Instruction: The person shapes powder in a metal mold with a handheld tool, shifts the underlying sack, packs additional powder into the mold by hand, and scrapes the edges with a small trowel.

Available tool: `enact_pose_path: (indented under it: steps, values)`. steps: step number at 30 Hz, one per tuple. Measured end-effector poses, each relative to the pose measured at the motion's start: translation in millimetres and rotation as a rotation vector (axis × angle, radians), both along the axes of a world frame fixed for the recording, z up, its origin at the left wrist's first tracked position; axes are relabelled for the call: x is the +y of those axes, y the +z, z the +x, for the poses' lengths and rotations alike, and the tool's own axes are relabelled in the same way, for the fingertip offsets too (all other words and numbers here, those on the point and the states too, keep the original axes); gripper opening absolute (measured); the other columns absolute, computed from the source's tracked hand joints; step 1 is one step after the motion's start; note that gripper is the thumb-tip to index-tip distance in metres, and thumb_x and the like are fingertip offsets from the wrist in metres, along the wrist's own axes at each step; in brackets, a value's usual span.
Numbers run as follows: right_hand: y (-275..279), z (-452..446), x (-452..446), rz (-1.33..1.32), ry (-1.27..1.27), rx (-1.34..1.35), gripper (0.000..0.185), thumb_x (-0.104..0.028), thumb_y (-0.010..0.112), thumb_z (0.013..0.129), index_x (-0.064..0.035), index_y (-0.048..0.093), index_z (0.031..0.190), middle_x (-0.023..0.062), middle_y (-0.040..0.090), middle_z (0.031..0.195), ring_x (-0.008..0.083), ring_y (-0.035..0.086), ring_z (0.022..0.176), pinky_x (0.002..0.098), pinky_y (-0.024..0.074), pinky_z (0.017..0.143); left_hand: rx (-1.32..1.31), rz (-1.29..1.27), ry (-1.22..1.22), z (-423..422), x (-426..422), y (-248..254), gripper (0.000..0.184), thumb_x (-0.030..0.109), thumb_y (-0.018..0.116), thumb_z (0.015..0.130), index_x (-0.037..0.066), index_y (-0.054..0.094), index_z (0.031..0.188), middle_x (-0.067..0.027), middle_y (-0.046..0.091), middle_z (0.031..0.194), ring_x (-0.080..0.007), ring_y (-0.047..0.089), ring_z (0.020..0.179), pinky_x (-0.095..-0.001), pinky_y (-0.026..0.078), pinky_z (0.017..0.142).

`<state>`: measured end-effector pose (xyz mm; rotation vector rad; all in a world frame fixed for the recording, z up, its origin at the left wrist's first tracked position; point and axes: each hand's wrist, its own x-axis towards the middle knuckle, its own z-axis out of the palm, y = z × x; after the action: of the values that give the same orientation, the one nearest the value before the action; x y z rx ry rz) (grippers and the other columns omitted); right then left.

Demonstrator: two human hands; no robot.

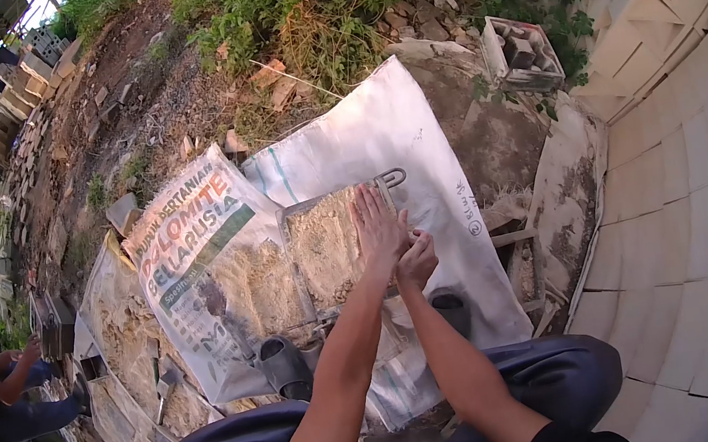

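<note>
White woven sacks (448,199), laid outdoors, likely as clean base; on them, rectangular mould (298,279) of sandy mix (320,235). Left hand (379,225): flattened on mix, right side. Right hand (416,262): curled beside it, perhaps bracing; grip unclear.

Mould (299,278): right edge partly covered by the left hand (380,224).
Sack (182,222): small lettering partly covered by powder (244,277), blurred.
Co-worker (30,393): cut off at far left.
</note>
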<state>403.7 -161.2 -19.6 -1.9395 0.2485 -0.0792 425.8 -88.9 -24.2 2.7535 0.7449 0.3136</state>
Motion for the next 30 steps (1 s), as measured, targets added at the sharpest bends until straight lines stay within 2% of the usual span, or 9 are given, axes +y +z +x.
enact_pose_path:
  steps: [2,6,10,16,18,22,26,28,30]
  values:
    - [6.4,-0.3,6.3,-0.158,0.01,-0.029,0.04,-0.03,0.032,0.096,-0.0018,0.061,0.094,0.0226,0.064,0.081,0.0427,0.061,0.075,0.0486,0.0457,0.066,0.012,-0.024,0.036,1.9,6.1,11.2,0.077,0.045,0.043,0.089,-0.01,0.021,0.139,-0.0257,0.013,0.148,-0.0346,0.007,0.14,-0.0456,0.003,0.114]
    - [-0.4,-2.1,6.0,-0.1,0.002,-0.045,0.041,-0.031,0.032,0.096,-0.0017,0.061,0.097,0.0232,0.065,0.086,0.0416,0.061,0.082,0.0477,0.0463,0.07,0.017,-0.045,-0.075,-20.8,23.7,14.3,0.077,0.045,0.042,0.089,-0.009,0.019,0.139,-0.0252,0.013,0.148,-0.0329,0.008,0.14,-0.0456,0.002,0.114]
    - [8.8,-5.2,4.7,-0.123,0.047,-0.032,0.041,-0.031,0.033,0.097,-0.0018,0.061,0.1,0.0217,0.065,0.089,0.0405,0.061,0.086,0.0458,0.0463,0.074,0.029,0.011,0.081,-63.3,50.1,13.2,0.075,0.043,0.04,0.09,-0.007,0.016,0.141,-0.0237,0.014,0.149,-0.0288,0.012,0.14,-0.0442,-0.001,0.114]
    - [-3.8,-1.2,5.5,-0.099,0.05,-0.066,0.04,-0.031,0.034,0.097,-0.0026,0.061,0.101,0.0203,0.066,0.091,0.0393,0.061,0.087,0.0451,0.0465,0.075,0.081,-0.231,0.104,-72.1,59.2,24.7,0.075,0.048,0.039,0.09,-0.003,0.019,0.142,-0.018,0.018,0.15,-0.0297,0.015,0.139,-0.0421,0.013,0.114]
    - [-5.3,-3.7,0.0,-0.085,0.048,-0.089,0.04,-0.032,0.034,0.097,-0.0028,0.061,0.102,0.02,0.066,0.091,0.0392,0.061,0.087,0.0451,0.0465,0.075,0.028,-0.157,0.11,-71.8,64.8,22.0,0.077,0.05,0.044,0.088,-0.004,0.026,0.139,-0.0207,0.028,0.145,-0.0324,0.031,0.132,-0.0426,0.028,0.108]
    - [10.8,-5.2,6.1,-0.127,0.051,-0.034,0.038,-0.033,0.037,0.096,-0.0045,0.061,0.104,0.0204,0.065,0.09,0.0389,0.062,0.086,0.0456,0.0464,0.073,0.091,-0.277,0.052,-78.8,77.7,39.7,0.072,0.047,0.046,0.088,-0.003,0.03,0.138,-0.0188,0.031,0.144,-0.0325,0.03,0.132,-0.0411,0.024,0.11]
    - [7.4,-4.3,6.6,-0.129,0.032,-0.013,0.037,-0.034,0.037,0.096,-0.0073,0.061,0.104,0.0199,0.065,0.09,0.0392,0.062,0.085,0.046,0.0462,0.073,0.086,-0.105,-0.031,-108.1,87.6,24.3,0.067,0.042,0.046,0.089,-0.002,0.032,0.137,-0.0163,0.03,0.145,-0.0307,0.025,0.136,-0.0431,0.017,0.112]
    - [6.2,-5.7,6.1,-0.119,0.036,0.011,0.036,-0.034,0.038,0.096,-0.0078,0.061,0.104,0.0197,0.065,0.091,0.0395,0.061,0.086,0.0459,0.0461,0.073,-0.143,-0.015,0.19,-115.4,97.2,5.7,0.063,0.04,0.044,0.091,-0.002,0.034,0.137,-0.013,0.028,0.147,-0.0275,0.018,0.139,-0.0447,0.01,0.114]
    - [3.6,-7.2,6.7,-0.105,0.03,-0.011,0.036,-0.035,0.038,0.096,-0.0083,0.061,0.105,0.0199,0.065,0.09,0.0401,0.061,0.085,0.0463,0.0458,0.072,-0.092,-0.01,0.163,-118.1,103.3,-2.9,0.062,0.04,0.042,0.091,-0.002,0.035,0.136,-0.0125,0.028,0.147,-0.0267,0.016,0.14,-0.0446,0.008,0.114]
